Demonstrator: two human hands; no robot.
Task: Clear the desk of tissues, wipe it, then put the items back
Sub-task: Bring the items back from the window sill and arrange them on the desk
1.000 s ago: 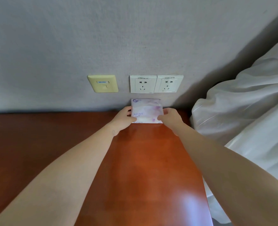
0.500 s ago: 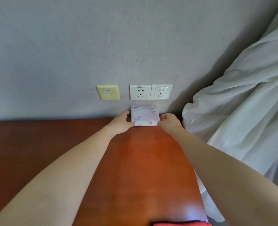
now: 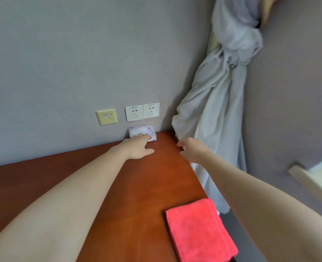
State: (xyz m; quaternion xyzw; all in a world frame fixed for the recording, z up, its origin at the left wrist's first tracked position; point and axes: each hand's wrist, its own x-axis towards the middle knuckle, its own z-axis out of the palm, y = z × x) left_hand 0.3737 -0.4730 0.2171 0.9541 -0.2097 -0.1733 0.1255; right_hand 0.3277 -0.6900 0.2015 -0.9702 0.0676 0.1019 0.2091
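At desk (image 3: 147, 186) rear, L hand (image 3: 139, 148) touches tissues (image 3: 139, 130).

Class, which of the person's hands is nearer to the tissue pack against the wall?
Left. The left hand has its fingers on the tissue pack; the right hand is apart from it, off to its right near the desk edge.
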